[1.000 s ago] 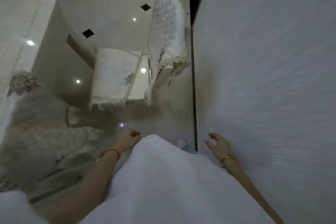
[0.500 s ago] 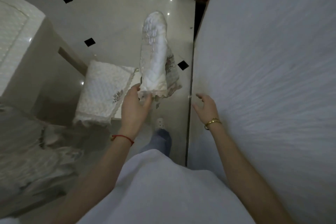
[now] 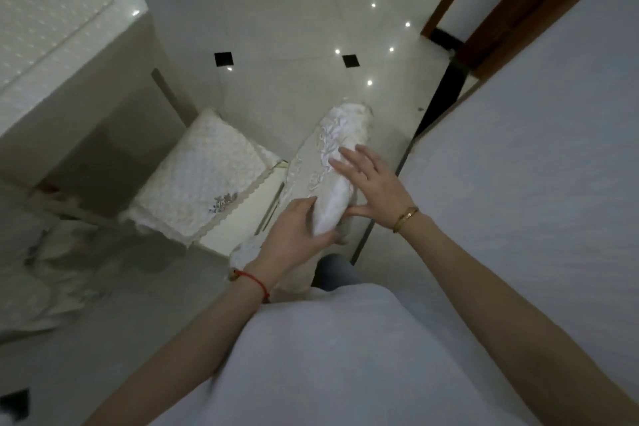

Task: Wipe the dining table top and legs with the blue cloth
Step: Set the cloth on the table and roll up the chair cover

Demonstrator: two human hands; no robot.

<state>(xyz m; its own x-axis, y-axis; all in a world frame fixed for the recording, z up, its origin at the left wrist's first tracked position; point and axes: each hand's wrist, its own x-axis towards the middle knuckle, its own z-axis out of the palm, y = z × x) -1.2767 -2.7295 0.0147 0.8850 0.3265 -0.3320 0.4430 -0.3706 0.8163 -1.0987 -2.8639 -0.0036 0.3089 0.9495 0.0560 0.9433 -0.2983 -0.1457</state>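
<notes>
Left hand (image 3: 297,235) covers chair back (image 3: 332,180).

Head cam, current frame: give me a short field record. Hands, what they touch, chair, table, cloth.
left hand: grips the lower part of the white chair-back cover
right hand: fingers spread, palm resting on the same cover from the right
chair seat: white quilted cushion with a small floral patch, left of the chair back
table: white patterned top at upper left, untouched
blue cloth: not visible in this frame
wall: pale surface along the right
floor: glossy light tiles with black diamond insets
</notes>
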